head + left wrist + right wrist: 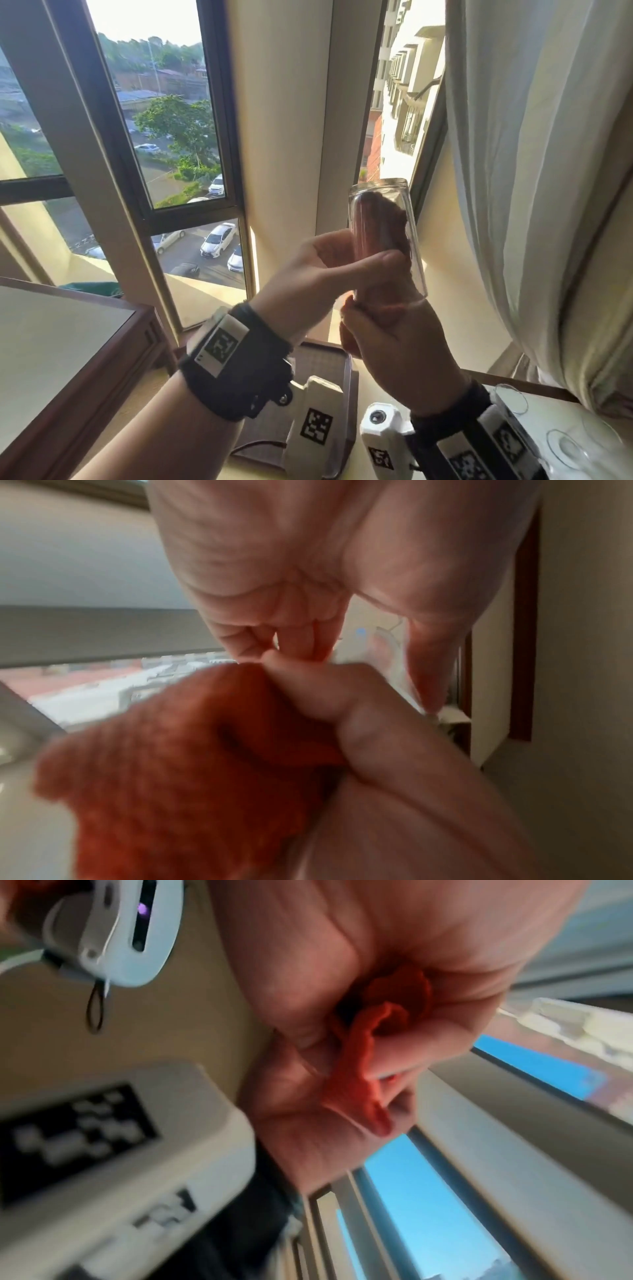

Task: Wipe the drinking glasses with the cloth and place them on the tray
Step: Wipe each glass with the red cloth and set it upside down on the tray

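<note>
Beside the window, left hand gripping upturned glass, right hand clutching orange cloth (stuffed inside), tray below

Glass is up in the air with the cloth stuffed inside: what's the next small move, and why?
Probably twist the cloth round inside the glass: the left hand grips its wall, the right hand holds the cloth at the downward mouth, and the tray waits below.

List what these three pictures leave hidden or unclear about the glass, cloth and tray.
- Glass rim: head view, hidden by the right hand.
- Orange cloth: its full extent unclear, blurred in both wrist views.
- Tray: mostly hidden behind the left hand and wrist cameras.
</note>
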Demonstrator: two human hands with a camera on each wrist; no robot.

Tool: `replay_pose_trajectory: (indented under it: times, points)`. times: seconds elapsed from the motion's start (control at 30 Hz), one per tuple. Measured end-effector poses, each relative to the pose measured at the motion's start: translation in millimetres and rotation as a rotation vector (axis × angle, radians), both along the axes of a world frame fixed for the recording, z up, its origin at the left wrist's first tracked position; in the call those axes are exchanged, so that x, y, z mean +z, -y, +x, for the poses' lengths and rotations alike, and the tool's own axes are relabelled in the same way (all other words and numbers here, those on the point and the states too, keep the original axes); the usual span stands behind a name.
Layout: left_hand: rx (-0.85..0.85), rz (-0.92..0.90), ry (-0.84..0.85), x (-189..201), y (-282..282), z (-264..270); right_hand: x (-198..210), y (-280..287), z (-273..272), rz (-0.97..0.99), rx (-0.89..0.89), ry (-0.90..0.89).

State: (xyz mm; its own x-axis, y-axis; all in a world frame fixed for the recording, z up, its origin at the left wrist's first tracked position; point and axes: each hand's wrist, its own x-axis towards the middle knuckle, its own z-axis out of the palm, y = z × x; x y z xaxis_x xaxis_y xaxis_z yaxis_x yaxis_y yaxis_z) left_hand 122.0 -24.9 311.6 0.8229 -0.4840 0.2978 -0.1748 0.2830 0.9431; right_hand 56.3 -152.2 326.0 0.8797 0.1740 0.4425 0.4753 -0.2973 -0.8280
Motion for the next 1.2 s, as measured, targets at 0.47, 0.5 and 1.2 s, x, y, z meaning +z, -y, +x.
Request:
replay_pose_trajectory:
  times: [0.47, 0.5, 1.2]
  points:
    - [0.217, 0.101, -0.032, -1.9, 5.0, -18.3, -37.8, 9.4, 8.5, -0.121, -0.194, -0.003]
    - [0.162, 0.072, -0.038, -3.7, 3.3, -16.0, -35.9, 7.5, 4.7, 0.02, -0.152, -0.061]
    - [-0.1, -0.131, -0.218, -32.8, 19.4, -8.7, -19.6, 7.4, -6.5, 1.368, 0.427, -0.626]
